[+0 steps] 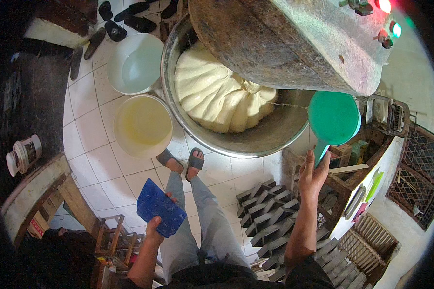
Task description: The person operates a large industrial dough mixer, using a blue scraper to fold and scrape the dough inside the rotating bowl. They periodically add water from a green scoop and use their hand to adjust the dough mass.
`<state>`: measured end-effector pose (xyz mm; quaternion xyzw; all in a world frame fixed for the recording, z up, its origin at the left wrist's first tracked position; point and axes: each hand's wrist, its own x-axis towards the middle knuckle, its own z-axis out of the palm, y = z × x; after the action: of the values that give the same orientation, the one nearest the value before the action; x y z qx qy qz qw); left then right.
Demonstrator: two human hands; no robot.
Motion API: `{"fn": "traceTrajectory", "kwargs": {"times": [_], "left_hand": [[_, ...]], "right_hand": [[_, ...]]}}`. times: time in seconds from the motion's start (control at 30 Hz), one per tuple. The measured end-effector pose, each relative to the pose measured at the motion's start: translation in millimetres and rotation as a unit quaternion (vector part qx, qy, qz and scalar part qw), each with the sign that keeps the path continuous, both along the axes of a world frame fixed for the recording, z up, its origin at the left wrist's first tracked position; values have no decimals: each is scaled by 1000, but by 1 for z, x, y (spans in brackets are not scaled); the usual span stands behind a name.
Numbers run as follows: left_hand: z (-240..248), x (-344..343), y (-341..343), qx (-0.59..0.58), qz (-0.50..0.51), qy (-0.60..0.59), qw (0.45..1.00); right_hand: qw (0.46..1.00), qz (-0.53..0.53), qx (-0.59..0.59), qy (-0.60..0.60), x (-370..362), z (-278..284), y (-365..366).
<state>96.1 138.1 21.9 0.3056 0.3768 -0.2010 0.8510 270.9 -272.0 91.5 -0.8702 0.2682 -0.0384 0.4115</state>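
Note:
A large mass of pale dough with deep swirled folds fills much of the steel mixing bowl. My right hand is closed round the handle of a green plastic dipper, raised beside the bowl's right rim. Between the dipper and the dough runs a thin, glinting streak, perhaps liquid. Lower down on the left, my left hand grips a blue dough scraper, a flat piece with whitish smears, in front of my legs. What the dipper holds cannot be made out.
The mixer's worn metal head overhangs the bowl, with lit lamps at upper right. Left of the bowl stand a white bucket and a yellowish bucket. Dark metal pans are stacked near my right arm. Several shoes lie at the back.

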Motion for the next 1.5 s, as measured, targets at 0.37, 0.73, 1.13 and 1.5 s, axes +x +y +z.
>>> {"fn": "traceTrajectory", "kwargs": {"times": [0.37,0.73,1.13,1.5], "left_hand": [[-4,-3,2,-21,12,6,1000],[-3,0,2,-26,1,-6,1000],[-5,-3,1,-19,1,-5,1000],[-4,-3,-2,-20,5,-6,1000]], "right_hand": [[1000,-2,-1,-3,1,-2,-2],[997,31,-42,-48,-4,-16,-19],[997,29,-63,-27,-2,-9,-16],[997,29,-66,-33,-3,-14,-20]]}}
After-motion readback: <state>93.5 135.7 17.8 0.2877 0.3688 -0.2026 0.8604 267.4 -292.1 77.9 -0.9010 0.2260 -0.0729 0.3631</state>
